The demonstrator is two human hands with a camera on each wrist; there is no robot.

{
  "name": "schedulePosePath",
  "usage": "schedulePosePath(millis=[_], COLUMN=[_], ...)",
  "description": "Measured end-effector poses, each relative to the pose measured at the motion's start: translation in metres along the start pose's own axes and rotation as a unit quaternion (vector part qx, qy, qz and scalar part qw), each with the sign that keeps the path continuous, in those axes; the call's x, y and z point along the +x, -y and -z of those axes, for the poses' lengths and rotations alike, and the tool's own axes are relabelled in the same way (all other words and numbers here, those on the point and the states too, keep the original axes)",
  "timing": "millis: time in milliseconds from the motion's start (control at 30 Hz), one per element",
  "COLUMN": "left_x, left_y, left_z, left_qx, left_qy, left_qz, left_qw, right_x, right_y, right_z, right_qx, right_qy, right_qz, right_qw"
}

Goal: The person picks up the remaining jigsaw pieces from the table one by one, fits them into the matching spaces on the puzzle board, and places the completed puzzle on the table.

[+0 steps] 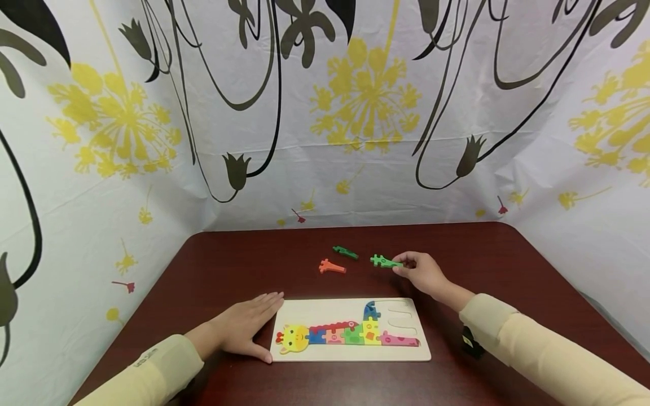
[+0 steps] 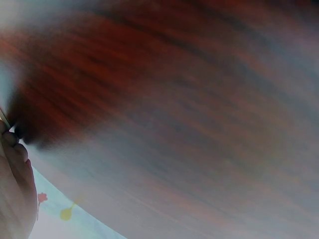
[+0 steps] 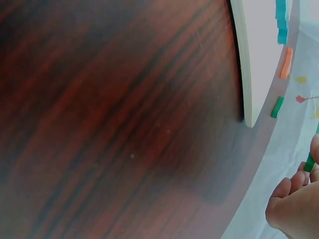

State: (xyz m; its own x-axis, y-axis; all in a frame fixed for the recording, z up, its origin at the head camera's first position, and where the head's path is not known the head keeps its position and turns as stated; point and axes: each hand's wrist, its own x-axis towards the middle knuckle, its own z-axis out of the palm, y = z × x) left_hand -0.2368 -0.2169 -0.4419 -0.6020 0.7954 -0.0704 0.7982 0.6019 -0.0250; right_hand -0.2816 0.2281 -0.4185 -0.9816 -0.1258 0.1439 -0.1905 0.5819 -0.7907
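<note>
A pale wooden puzzle board [image 1: 350, 353] lies on the dark table, its giraffe partly filled with coloured pieces from the yellow head [image 1: 294, 339] to a pink leg [image 1: 399, 340]. Bare outlined slots show at its upper right. My left hand [image 1: 247, 327] rests along the board's left edge, fingers straight and thumb at the lower corner. Beyond the board's right end, my right hand [image 1: 420, 274] pinches the narrow end of a light green puzzle piece [image 1: 384, 261] between thumb and fingers. In the right wrist view, that green piece [image 3: 309, 163] is partly hidden by the fingers.
An orange puzzle piece [image 1: 332, 267] and a dark green puzzle piece [image 1: 345, 252] lie on the table [image 1: 254, 265] behind the board. A white patterned cloth [image 1: 355, 169] hangs close around the table's back and sides.
</note>
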Motion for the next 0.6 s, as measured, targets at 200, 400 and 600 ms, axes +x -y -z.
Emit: schedulePosePath(millis=[200, 400, 600], left_x=[0.0, 0.0, 0.0], left_y=[0.0, 0.0, -0.001], left_z=[0.0, -0.001, 0.0], left_qx=[-0.002, -0.005, -0.002], left_qy=[-0.006, -0.001, -0.001], left_qz=[-0.006, -0.003, -0.002], left_qw=[1.0, 1.0, 1.0], right_x=[-0.008, -0.015, -0.022], right_y=[0.002, 0.004, 0.005], right_z=[-0.002, -0.002, -0.002], right_qx=[0.006, 0.011, 0.01], right_qy=[0.005, 0.009, 0.012], right_qz=[0.006, 0.013, 0.018], right_qw=[1.0, 1.0, 1.0])
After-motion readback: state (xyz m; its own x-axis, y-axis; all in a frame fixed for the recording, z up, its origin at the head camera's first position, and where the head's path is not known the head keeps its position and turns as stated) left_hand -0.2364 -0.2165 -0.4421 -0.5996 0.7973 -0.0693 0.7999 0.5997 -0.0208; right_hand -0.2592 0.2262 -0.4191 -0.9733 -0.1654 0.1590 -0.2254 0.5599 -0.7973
